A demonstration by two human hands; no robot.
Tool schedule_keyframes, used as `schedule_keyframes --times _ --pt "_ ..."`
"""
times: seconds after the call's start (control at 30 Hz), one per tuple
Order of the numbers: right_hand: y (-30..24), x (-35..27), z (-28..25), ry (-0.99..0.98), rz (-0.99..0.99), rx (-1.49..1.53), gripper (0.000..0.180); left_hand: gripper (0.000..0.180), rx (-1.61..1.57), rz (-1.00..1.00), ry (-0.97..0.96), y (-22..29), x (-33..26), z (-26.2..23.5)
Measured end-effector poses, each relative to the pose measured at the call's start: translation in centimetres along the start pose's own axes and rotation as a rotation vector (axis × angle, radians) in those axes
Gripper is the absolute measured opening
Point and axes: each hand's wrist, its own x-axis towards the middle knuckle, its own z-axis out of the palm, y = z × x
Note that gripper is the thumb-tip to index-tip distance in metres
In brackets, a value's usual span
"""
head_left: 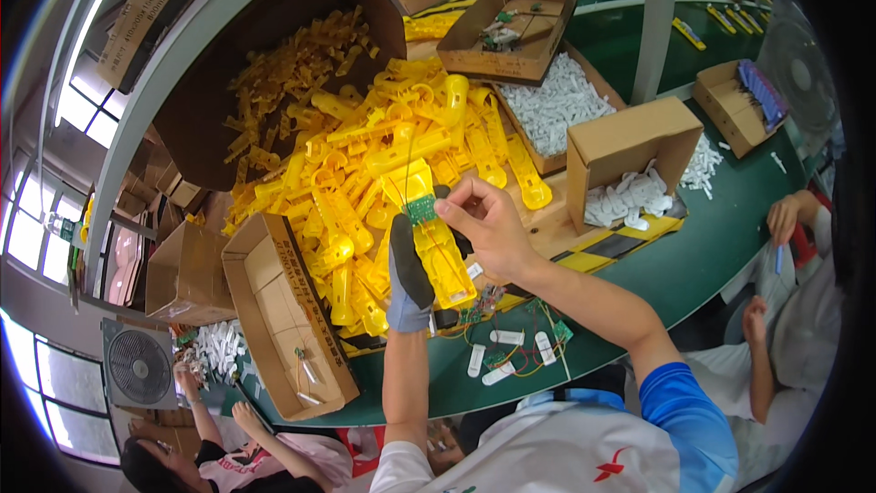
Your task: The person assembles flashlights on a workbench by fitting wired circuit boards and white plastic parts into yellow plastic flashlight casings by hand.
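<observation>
Left fingers [464, 245] partly hidden behind yellow shell [441, 261].

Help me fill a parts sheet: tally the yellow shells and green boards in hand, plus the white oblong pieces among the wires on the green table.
Yellow shell held: 1
Green board held: 1
White oblong pieces: 4
Total: 6

Glare from left-hand windows [71, 374] — dark, curved fisheye rim
</observation>
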Motion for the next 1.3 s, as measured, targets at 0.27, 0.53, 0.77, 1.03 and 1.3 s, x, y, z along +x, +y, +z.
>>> schedule_keyframes --times 0.27,0.53,0.77,1.03,1.3 --pt "-0.6 -1.8 0.3 0.104 0.018 0.001 0.013 0.023 0.641 0.305 0.156 -1.0 -0.7 2.4" --pt "-3.9 -5.5 -4.8 0.013 0.081 -0.163 0.015 0.028 0.329 0.021 0.089 2.3 -1.8 3.1" --pt "-5.2 -12.8 -19.0 0.430 0.082 -0.743 0.012 0.033 0.429 0.060 0.026 4.2 -3.0 4.3" --pt "-4.0 -11.9 -20.7 0.513 0.032 -1.437 0.028 0.038 0.662 0.197 -0.115 1.8 -3.4 4.4" --pt "-2.5 -10.2 -20.4 0.492 -0.133 -1.755 0.025 0.042 0.457 0.022 -0.108 -0.1 -2.8 2.0"
